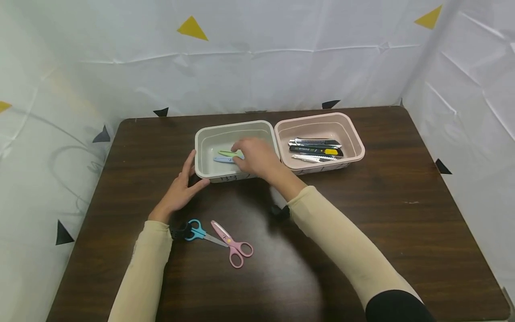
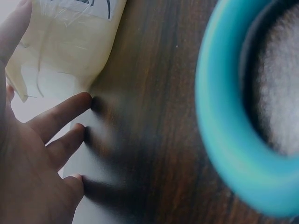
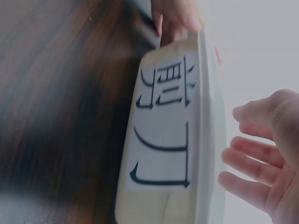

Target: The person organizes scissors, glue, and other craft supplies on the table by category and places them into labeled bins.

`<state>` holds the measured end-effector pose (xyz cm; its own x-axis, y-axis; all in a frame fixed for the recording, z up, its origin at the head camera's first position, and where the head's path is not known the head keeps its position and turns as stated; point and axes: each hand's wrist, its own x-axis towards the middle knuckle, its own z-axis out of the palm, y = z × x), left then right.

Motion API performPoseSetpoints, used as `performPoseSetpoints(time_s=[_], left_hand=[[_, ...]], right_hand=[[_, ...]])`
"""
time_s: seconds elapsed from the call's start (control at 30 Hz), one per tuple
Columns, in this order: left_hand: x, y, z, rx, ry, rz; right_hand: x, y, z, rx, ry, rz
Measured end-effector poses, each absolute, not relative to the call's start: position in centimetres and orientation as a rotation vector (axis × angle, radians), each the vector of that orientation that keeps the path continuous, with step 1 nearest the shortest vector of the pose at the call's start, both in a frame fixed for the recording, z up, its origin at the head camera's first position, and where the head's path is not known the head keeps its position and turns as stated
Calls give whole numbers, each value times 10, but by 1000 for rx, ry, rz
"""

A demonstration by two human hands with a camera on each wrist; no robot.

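My right hand [image 1: 259, 156] is over the pale grey-white bin [image 1: 233, 135], its fingers loosely bent and nothing held between them in the right wrist view. Under its fingertips in the head view lie a green-handled pair of scissors [image 1: 224, 153] and a light blue pair [image 1: 223, 159], both partly hidden by the hand. My left hand [image 1: 179, 192] spreads its thumb and fingers around the bin's near left corner, fingertips right at the rim. Close to the left wrist, blue scissors [image 1: 197, 232] and pink scissors [image 1: 229, 241] lie on the table, their blades meeting.
A pinkish bin [image 1: 318, 127] stands against the right side of the pale bin and contains several utility knives [image 1: 315, 150]. A label [image 3: 161, 126] with large black characters is on the pale bin's front. White sheeting [image 1: 257, 80] surrounds the dark wooden table [image 1: 402, 223].
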<state>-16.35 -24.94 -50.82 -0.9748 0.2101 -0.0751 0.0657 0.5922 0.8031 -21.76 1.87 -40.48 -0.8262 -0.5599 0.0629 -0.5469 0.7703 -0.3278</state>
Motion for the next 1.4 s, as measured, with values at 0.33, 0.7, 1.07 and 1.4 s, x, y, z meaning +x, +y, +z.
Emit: performPoseSetpoints(time_s=[0.33, 0.7, 1.07, 1.4], left_hand=[[-163, -251, -507, 285, 2663, 1323], [-164, -251, -507, 245, 2667, 1333], [-163, -248, -508, 246, 2674, 1314], [-163, -249, -506, 250, 2688, 1311]], right_hand=[[-179, 9, -395, -1139, 2942, -726], [-127, 1, -418, -1307, 2689, -347], [-91, -2, -446, -1174, 2650, -76], [-68, 1, -453, -1119, 2772, -51]])
